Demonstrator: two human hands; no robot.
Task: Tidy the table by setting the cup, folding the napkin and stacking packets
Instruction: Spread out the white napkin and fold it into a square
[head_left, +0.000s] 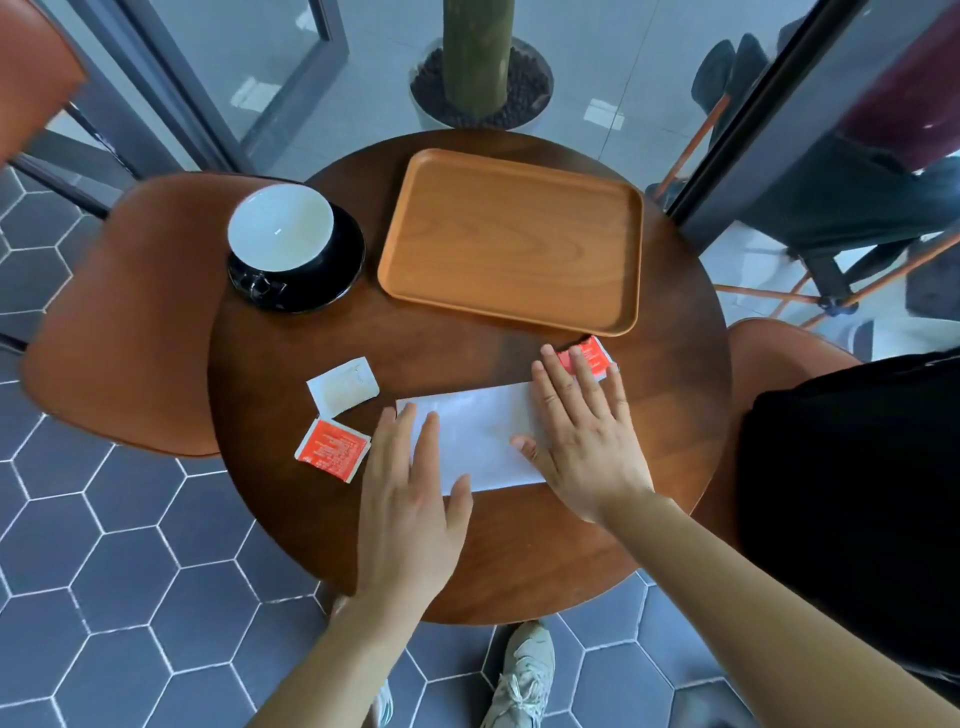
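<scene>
A white napkin (475, 434) lies folded into a strip at the front of the round wooden table (457, 561). My left hand (410, 499) rests flat and open on its left end. My right hand (582, 436) lies flat and open on its right end. A red packet (332, 449) and a white packet (343, 387) lie to the napkin's left. Another red packet (592, 356) peeks out past my right fingertips. A black cup with a white inside (280, 231) stands on a black saucer (343, 270) at the back left.
An empty wooden tray (511, 241) sits at the back of the table. Brown chairs stand at the left (124, 312) and right (779, 348). A potted trunk (480, 78) stands behind the table. My shoe (524, 675) shows on the tiled floor below.
</scene>
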